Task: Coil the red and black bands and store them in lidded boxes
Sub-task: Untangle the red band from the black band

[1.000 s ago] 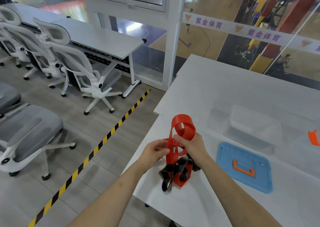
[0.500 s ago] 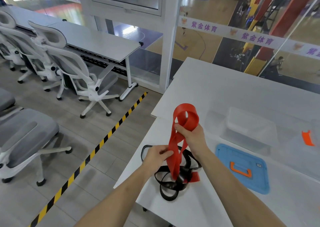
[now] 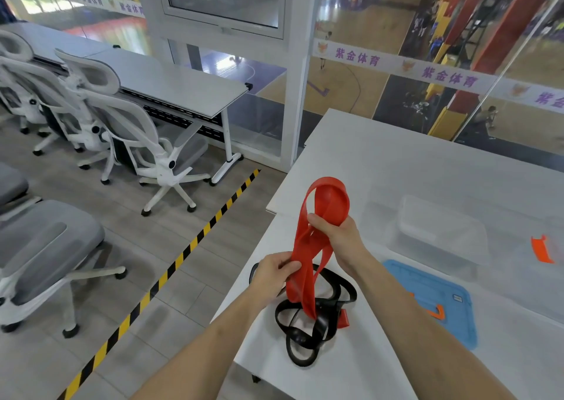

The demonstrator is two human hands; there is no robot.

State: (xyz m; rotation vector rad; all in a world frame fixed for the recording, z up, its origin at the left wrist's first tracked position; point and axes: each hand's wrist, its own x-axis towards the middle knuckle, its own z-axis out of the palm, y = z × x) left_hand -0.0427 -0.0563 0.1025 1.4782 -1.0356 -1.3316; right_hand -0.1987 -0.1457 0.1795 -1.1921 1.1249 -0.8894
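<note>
Step in hand, as judged: coiling the red band point(image 3: 305, 247), early in the task.

- Right hand point(image 3: 338, 235): fingers curled round the gathered upper strands; one loop stands above the fist.
- Left hand point(image 3: 271, 277): pinches a lower strand between thumb and fingers.
- The red band's lower part hangs down onto the black band point(image 3: 317, 326), which lies in a loose tangle on the surface point(image 3: 396, 161) near its front edge, uncoiled.
- Clear box point(image 3: 439, 231) sits open to the right, well apart from the bands; blue lid point(image 3: 427, 286) lies flat just in front of it.

Next move probably calls for lifting the hanging red length clear of the black tangle, then laying it as another turn into the right hand's grip. Risk: the strands snag and drag the black band along.
</note>
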